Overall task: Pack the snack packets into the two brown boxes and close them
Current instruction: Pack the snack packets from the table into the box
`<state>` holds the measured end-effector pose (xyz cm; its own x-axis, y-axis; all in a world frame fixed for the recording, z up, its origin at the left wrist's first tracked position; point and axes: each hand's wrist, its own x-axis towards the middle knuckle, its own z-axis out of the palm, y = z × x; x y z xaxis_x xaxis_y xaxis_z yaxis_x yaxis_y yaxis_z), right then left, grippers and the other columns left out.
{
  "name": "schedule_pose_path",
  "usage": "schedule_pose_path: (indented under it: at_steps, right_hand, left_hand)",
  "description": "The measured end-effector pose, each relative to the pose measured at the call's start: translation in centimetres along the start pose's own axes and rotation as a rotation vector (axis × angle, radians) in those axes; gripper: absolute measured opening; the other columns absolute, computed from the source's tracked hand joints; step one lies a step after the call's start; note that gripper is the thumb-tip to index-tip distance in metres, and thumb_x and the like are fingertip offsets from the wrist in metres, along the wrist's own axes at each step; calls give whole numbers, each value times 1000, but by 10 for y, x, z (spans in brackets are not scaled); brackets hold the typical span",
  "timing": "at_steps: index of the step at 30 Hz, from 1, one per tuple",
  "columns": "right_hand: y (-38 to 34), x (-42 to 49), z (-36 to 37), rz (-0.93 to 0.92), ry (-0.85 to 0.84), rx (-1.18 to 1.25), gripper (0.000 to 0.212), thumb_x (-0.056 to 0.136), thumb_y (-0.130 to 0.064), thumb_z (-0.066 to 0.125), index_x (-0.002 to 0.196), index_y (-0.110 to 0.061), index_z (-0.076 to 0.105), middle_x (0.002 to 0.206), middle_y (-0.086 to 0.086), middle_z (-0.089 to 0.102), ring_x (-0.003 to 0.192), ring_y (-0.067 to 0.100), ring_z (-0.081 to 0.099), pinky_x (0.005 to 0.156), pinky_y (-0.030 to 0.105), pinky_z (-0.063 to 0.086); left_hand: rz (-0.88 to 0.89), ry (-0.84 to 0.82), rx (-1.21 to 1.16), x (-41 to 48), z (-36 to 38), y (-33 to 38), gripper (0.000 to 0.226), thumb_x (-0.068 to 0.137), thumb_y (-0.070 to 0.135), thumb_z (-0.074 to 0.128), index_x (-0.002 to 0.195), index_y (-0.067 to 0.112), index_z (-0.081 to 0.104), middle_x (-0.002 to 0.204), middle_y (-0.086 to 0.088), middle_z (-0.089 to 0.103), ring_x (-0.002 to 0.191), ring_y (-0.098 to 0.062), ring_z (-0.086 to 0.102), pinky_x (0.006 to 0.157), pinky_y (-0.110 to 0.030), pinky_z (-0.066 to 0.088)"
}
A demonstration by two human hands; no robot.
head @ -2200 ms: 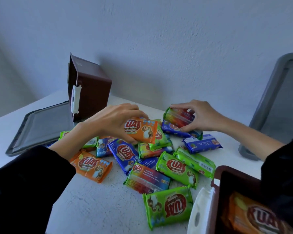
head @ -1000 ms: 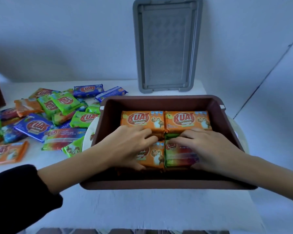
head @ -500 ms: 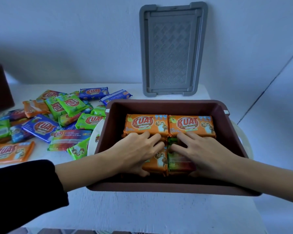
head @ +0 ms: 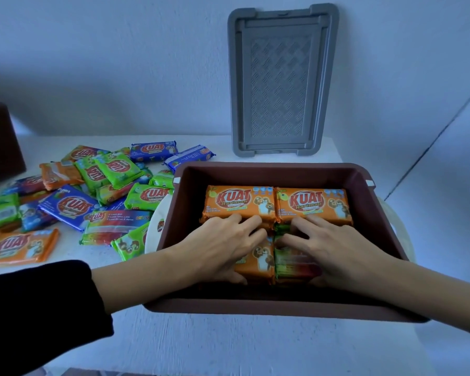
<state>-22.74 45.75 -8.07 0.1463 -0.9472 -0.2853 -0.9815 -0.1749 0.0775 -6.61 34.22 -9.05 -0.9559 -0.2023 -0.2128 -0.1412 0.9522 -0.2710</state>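
Note:
An open brown box [head: 269, 168] sits on the white table in front of me. Two orange packets [head: 236, 202] [head: 312, 203] lie side by side in its far row. My left hand [head: 217, 245] presses flat on another orange packet [head: 258, 263] in the near row. My right hand [head: 334, 245] presses on a green-and-red packet [head: 291, 263] beside it. Both hands have spread, fairly straight fingers whose tips reach the far row. A pile of loose snack packets [head: 73, 204] in green, blue and orange lies to the left of the box.
A grey lid [head: 281, 82] leans upright against the wall behind the box. A second brown box [head: 0, 142] shows partly at the left edge. White latches [head: 155, 226] stick out at the box's sides. The table's right edge is just past the box.
Both hands carried packets from the pile into the box. Over the last second they slid slightly forward on the near-row packets, pressing them down.

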Motion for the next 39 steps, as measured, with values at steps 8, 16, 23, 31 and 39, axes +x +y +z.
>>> schedule_pose_path:
  at_steps: [8, 16, 23, 31, 39]
  right_hand:
    - [11, 5, -39, 19, 201, 198, 50, 80, -57, 54, 126, -47, 39, 120, -23, 39, 109, -4, 38, 75, 14, 38]
    - [4, 81, -101, -61, 456, 387, 44, 77, -45, 64, 119, -44, 53, 103, -18, 55, 94, 0, 51, 77, 26, 49]
    - [-7, 199, -120, -139, 467, 456, 41, 77, -36, 69, 117, -37, 57, 103, -6, 58, 93, 10, 53, 78, 30, 48]
    - [-35, 311, -94, -261, 14, 533, 66, 72, -37, 75, 132, -29, 47, 122, 2, 56, 106, 11, 52, 83, 15, 38]
    - [-31, 328, -69, -244, -162, 154, 80, 68, -56, 70, 139, -37, 36, 135, -4, 50, 121, 17, 40, 97, 34, 39]
  left_hand:
    - [11, 481, -310, -24, -18, -45, 47, 82, 59, 43, 98, 20, 63, 88, 4, 61, 72, -12, 61, 47, -26, 48]
    - [-336, 596, -319, -64, -24, -147, 43, 81, 55, 39, 100, 26, 64, 92, 6, 61, 71, -16, 60, 53, -23, 35]
    - [-536, 416, -481, -87, 26, -245, 29, 85, 42, 60, 111, 28, 60, 102, 13, 56, 97, -10, 59, 77, -29, 48]
    - [-356, -111, -875, -84, 103, -307, 85, 67, 31, 80, 135, 45, 32, 151, 13, 26, 141, -5, 10, 116, -37, 13]
    - [-261, -108, -758, -76, 124, -317, 75, 74, 12, 74, 136, 37, 39, 146, 7, 30, 135, -10, 25, 109, -27, 23]
